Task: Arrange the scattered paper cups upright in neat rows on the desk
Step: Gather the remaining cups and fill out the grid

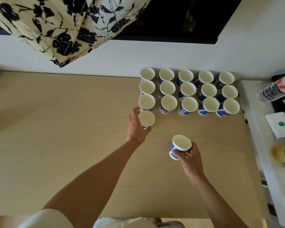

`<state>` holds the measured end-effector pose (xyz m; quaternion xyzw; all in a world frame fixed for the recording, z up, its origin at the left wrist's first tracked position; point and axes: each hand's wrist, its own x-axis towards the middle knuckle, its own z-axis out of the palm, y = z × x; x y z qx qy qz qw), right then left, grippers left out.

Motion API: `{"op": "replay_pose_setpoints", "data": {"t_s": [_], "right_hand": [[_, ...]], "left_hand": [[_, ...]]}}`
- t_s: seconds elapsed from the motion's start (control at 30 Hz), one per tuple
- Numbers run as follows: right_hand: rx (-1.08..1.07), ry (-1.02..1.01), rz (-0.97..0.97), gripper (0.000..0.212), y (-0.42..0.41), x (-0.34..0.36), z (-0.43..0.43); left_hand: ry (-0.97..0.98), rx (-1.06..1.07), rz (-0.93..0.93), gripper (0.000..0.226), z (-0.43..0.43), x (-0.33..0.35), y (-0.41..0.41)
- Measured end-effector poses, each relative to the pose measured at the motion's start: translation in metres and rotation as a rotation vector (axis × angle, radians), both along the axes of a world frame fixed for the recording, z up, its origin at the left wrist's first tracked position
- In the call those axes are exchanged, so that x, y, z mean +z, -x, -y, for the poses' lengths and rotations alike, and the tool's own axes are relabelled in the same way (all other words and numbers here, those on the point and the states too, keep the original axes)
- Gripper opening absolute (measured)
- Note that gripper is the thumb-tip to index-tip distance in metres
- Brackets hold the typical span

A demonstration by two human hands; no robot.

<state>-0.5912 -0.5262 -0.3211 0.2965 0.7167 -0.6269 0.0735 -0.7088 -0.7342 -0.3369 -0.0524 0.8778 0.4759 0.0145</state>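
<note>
Several blue-and-white paper cups (187, 90) stand upright in three rows at the back right of the wooden desk (72, 129). My left hand (135, 125) grips another upright cup (146, 118) just in front of the leftmost column, close to the cup (146, 101) behind it. My right hand (190, 157) holds one more cup (181, 145), upright and slightly tilted, nearer to me and apart from the rows. Whether either held cup rests on the desk I cannot tell.
A white side unit (257, 145) adjoins the desk's right edge, carrying a plastic bottle (276, 89), a white device with a green button (280, 125) and a jar (283, 153). A floral curtain (56, 30) hangs at the back left; a dark screen (179, 18) is behind.
</note>
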Motion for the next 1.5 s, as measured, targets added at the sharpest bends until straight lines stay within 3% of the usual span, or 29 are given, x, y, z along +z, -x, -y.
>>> {"op": "replay_pose_setpoints", "data": {"t_s": [0.43, 0.7, 1.07, 1.5], "right_hand": [[-0.001, 0.053, -0.023, 0.057, -0.003, -0.007, -0.004], [0.02, -0.016, -0.056, 0.06, 0.023, -0.011, 0.005], [0.07, -0.203, -0.148, 0.053, 0.091, -0.017, 0.026], [0.057, -0.311, -0.187, 0.062, 0.105, -0.021, 0.03]], "left_hand": [[-0.011, 0.007, -0.027, 0.091, -0.003, -0.003, 0.003], [0.049, 0.01, 0.027, 0.118, 0.01, -0.009, -0.021], [0.098, 0.034, 0.072, 0.102, 0.041, -0.013, -0.073], [0.113, 0.027, 0.107, 0.095, 0.055, -0.009, -0.08]]}}
